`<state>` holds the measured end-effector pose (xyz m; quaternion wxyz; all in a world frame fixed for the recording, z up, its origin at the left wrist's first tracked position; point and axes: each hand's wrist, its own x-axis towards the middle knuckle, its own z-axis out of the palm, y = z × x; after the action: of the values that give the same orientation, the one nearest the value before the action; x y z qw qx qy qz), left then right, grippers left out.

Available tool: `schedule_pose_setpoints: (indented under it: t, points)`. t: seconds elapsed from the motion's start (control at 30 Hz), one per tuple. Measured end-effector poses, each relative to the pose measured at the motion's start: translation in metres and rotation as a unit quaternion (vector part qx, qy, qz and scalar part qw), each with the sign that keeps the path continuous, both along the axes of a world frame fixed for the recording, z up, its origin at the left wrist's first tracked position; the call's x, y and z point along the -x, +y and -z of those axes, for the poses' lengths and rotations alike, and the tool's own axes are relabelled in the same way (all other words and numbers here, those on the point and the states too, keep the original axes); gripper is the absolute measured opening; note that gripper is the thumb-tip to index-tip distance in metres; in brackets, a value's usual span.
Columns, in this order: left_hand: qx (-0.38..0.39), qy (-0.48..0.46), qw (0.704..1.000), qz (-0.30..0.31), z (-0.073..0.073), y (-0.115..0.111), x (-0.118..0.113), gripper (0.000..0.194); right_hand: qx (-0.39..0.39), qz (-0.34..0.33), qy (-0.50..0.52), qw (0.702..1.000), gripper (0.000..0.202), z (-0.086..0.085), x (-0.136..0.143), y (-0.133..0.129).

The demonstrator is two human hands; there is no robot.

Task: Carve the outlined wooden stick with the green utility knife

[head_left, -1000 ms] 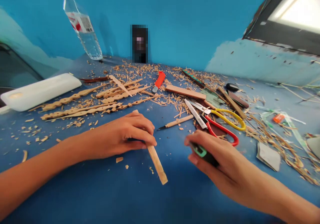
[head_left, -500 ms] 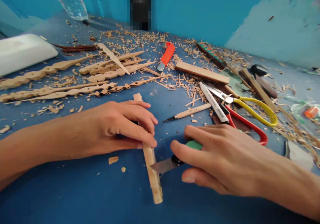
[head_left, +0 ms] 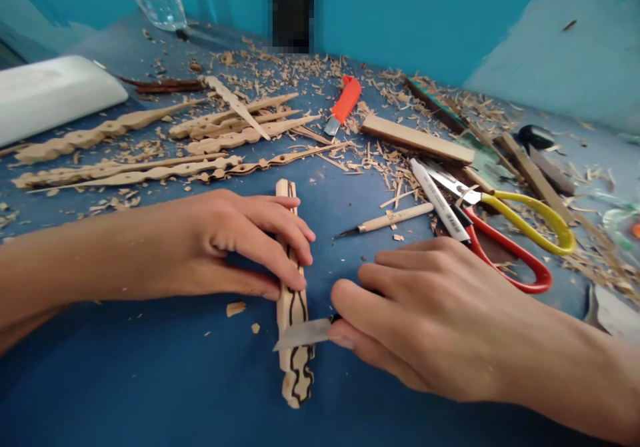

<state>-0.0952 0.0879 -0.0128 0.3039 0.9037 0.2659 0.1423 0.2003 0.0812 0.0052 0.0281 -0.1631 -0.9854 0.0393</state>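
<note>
A narrow strip of wood (head_left: 299, 307) stands lengthwise before me on the blue table, with wavy black lines drawn on its upper face. My left hand (head_left: 250, 240) grips the strip's upper half, fingers over the far side and thumb at the near side. In my right hand (head_left: 420, 320) is a utility knife (head_left: 305, 335), its handle mostly hidden by the fingers. The blade lies across the strip's lower half, over the black lines, its tip reaching past the left edge. Notches show along the strip's lower end.
Carved wavy wooden sticks (head_left: 135, 174) lie at the left. An orange-handled cutter (head_left: 345, 104), a wooden block (head_left: 417, 140), a thin carving tool (head_left: 390, 220), a white marker (head_left: 440, 200) and scissors (head_left: 537, 220) lie ahead and right. Wood shavings cover the back. A plastic bottle (head_left: 157, 0) stands far left.
The strip has been turned, so its face with black lines now shows. The knife blade has moved left, from the strip's right edge to across its top.
</note>
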Motion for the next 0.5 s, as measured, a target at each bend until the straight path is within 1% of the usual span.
schedule_pose_setpoints:
  t: [0.17,0.33,0.4,0.43,0.5]
  points:
    - [0.013,0.008,1.0,0.004,0.0,-0.001,-0.003,0.028,-0.024,0.002,-0.014,1.0,0.046,0.001,0.011,0.004]
    - [0.022,0.01,1.0,0.012,-0.006,-0.002,-0.011,0.027,-0.017,0.0,-0.008,1.0,0.046,0.006,0.004,0.005]
    - [0.02,0.013,1.0,0.019,-0.006,-0.001,-0.013,0.026,-0.024,-0.002,0.01,1.0,0.045,0.007,-0.001,0.002]
    - [0.017,0.008,1.0,0.022,-0.004,-0.001,-0.013,0.024,-0.037,-0.005,0.023,0.999,0.043,0.007,-0.004,0.0]
    - [0.017,0.0,1.0,0.022,0.0,0.0,-0.013,0.023,-0.078,-0.013,0.054,0.995,0.03,0.007,-0.01,-0.007]
